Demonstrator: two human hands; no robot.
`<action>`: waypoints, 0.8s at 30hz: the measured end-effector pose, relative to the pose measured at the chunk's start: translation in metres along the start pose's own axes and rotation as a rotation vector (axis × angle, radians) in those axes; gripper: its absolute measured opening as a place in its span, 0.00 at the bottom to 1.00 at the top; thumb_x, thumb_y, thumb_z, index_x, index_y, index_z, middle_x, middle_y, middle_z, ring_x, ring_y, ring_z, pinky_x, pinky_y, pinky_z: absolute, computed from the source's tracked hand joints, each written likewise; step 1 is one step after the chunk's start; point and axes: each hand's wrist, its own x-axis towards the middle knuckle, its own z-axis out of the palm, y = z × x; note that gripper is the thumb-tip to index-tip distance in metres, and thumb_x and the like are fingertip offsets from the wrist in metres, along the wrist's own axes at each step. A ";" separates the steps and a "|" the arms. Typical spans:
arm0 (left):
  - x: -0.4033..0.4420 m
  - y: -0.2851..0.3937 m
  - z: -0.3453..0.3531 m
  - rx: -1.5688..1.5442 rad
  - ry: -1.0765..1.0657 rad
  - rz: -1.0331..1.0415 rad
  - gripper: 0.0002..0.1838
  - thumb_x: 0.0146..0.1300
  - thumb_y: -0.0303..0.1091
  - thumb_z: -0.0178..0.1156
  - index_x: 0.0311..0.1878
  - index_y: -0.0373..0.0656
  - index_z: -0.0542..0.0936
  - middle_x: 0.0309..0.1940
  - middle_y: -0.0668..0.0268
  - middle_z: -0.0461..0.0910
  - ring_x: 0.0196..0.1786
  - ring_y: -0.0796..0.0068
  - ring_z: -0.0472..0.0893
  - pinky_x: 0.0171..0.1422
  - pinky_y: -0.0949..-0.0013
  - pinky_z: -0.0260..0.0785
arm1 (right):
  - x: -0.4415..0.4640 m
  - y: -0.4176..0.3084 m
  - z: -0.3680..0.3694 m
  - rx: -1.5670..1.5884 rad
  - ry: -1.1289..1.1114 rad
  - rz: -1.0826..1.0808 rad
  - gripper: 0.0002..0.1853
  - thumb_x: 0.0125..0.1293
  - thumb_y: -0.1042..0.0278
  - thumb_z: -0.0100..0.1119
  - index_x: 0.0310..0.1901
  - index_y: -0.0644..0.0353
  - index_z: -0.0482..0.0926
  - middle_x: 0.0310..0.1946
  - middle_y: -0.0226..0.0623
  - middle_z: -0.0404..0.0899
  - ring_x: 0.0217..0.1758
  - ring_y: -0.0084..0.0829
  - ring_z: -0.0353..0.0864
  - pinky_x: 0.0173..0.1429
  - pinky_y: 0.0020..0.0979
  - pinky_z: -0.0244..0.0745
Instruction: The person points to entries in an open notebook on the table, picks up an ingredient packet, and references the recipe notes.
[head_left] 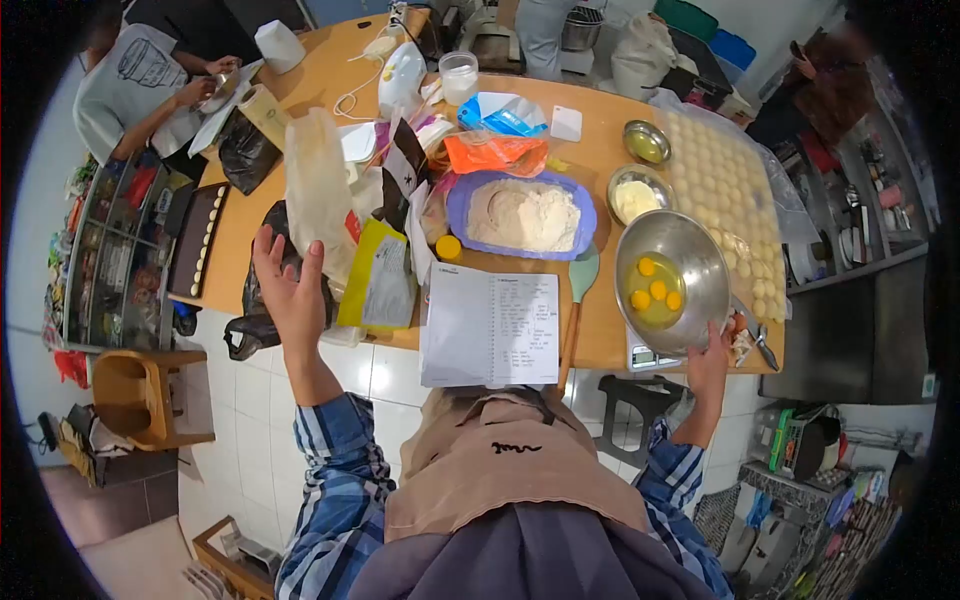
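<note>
Clearly, the wide, round, shiny steel mixing bowl (705,268) with four orange yolks (657,290) is at three o'clock, its rim gripped by the person's right hand (706,360); the left hand (290,285) is raised at nine o'clock, spread and empty. Whether the bowl rests squarely on the flat white digital scale (645,358) is hard to tell. Uneven pressure on the rim could tip it, slopping egg toward the open white spiral notebook (490,325) at six o'clock.

PASS: between spatula (584,274) and steel bowl (708,268) (narrow) | BLOCK: notebook (488,327), yellow packet (376,278) left
</note>
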 end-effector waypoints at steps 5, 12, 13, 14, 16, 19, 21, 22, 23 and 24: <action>-0.028 0.010 0.008 -0.039 0.049 0.017 0.38 0.53 0.36 0.62 0.63 0.38 0.54 0.63 0.57 0.54 0.65 0.59 0.56 0.64 0.50 0.47 | 0.006 0.000 -0.008 0.074 -0.071 -0.021 0.33 0.50 0.77 0.49 0.61 0.63 0.56 0.52 0.56 0.67 0.56 0.46 0.68 0.57 0.35 0.62; -0.053 0.010 -0.005 0.160 0.056 -0.077 0.39 0.51 0.38 0.64 0.63 0.38 0.54 0.63 0.56 0.55 0.64 0.59 0.58 0.62 0.50 0.51 | 0.020 -0.004 -0.002 0.162 -0.136 0.023 0.33 0.48 0.77 0.53 0.60 0.63 0.60 0.46 0.55 0.71 0.44 0.43 0.72 0.52 0.34 0.65; -0.055 0.010 -0.006 0.168 0.061 -0.082 0.40 0.51 0.38 0.64 0.63 0.38 0.54 0.63 0.56 0.55 0.64 0.59 0.58 0.61 0.51 0.51 | 0.016 -0.021 -0.013 0.122 -0.205 0.057 0.32 0.49 0.77 0.51 0.60 0.63 0.59 0.48 0.56 0.69 0.49 0.45 0.71 0.53 0.34 0.65; -0.057 0.009 -0.008 0.170 0.075 -0.090 0.39 0.51 0.38 0.64 0.63 0.38 0.54 0.63 0.56 0.55 0.64 0.59 0.58 0.61 0.51 0.51 | 0.016 -0.032 -0.019 0.081 -0.272 0.090 0.31 0.51 0.76 0.50 0.60 0.63 0.59 0.51 0.56 0.68 0.54 0.47 0.69 0.54 0.35 0.64; -0.058 0.007 -0.012 0.180 0.097 -0.105 0.39 0.51 0.38 0.64 0.62 0.37 0.55 0.63 0.55 0.55 0.64 0.59 0.58 0.61 0.52 0.52 | 0.021 -0.016 -0.005 0.102 -0.217 -0.013 0.31 0.52 0.74 0.51 0.60 0.64 0.59 0.51 0.57 0.68 0.54 0.47 0.69 0.55 0.35 0.64; -0.059 0.005 -0.015 0.191 0.118 -0.116 0.39 0.51 0.38 0.63 0.62 0.37 0.54 0.62 0.55 0.56 0.64 0.59 0.58 0.61 0.52 0.52 | 0.021 -0.010 0.003 0.063 -0.171 -0.106 0.31 0.52 0.72 0.54 0.60 0.65 0.59 0.50 0.58 0.68 0.55 0.49 0.68 0.56 0.36 0.63; -0.061 0.006 -0.012 0.205 0.153 -0.113 0.37 0.50 0.36 0.64 0.61 0.37 0.56 0.61 0.55 0.57 0.63 0.59 0.59 0.61 0.54 0.52 | 0.019 -0.014 -0.001 0.052 -0.154 -0.108 0.31 0.52 0.71 0.55 0.60 0.65 0.59 0.50 0.59 0.68 0.55 0.49 0.68 0.57 0.36 0.62; -0.062 0.007 -0.010 0.211 0.171 -0.108 0.37 0.50 0.35 0.64 0.61 0.37 0.57 0.60 0.55 0.58 0.62 0.58 0.60 0.61 0.55 0.53 | 0.017 -0.020 -0.004 0.069 -0.148 -0.088 0.31 0.53 0.70 0.55 0.59 0.65 0.60 0.49 0.60 0.68 0.55 0.49 0.68 0.57 0.36 0.62; -0.064 0.007 -0.008 0.246 0.213 -0.023 0.35 0.49 0.33 0.64 0.60 0.36 0.59 0.59 0.54 0.59 0.61 0.58 0.61 0.60 0.56 0.54 | 0.016 -0.024 -0.005 0.086 -0.143 -0.069 0.30 0.53 0.70 0.55 0.59 0.66 0.60 0.49 0.60 0.69 0.54 0.50 0.68 0.57 0.37 0.62; -0.068 0.006 -0.004 0.281 0.256 0.063 0.34 0.48 0.32 0.64 0.58 0.36 0.60 0.58 0.54 0.60 0.60 0.58 0.62 0.59 0.57 0.55 | 0.018 -0.016 0.003 0.104 -0.062 -0.097 0.30 0.53 0.70 0.55 0.58 0.66 0.61 0.47 0.60 0.70 0.52 0.49 0.70 0.54 0.37 0.64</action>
